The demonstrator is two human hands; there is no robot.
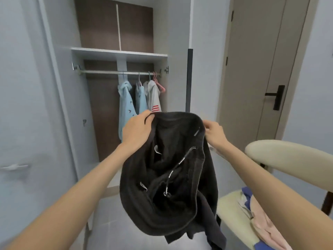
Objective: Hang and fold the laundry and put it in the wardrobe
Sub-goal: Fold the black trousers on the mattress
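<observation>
I hold a black hooded garment with white-tipped drawstrings up in front of me. My left hand grips its upper left edge. My right hand pinches its upper right edge. The cloth hangs open between them and sags toward the floor. Behind it stands the open wardrobe with a metal rail. On the rail hang two light blue garments, a white garment with red stripes and an empty pink hanger.
A cream chair at the right holds a pile of pink, blue and white laundry. A beige door with a black handle is at the far right. The open wardrobe door fills the left side.
</observation>
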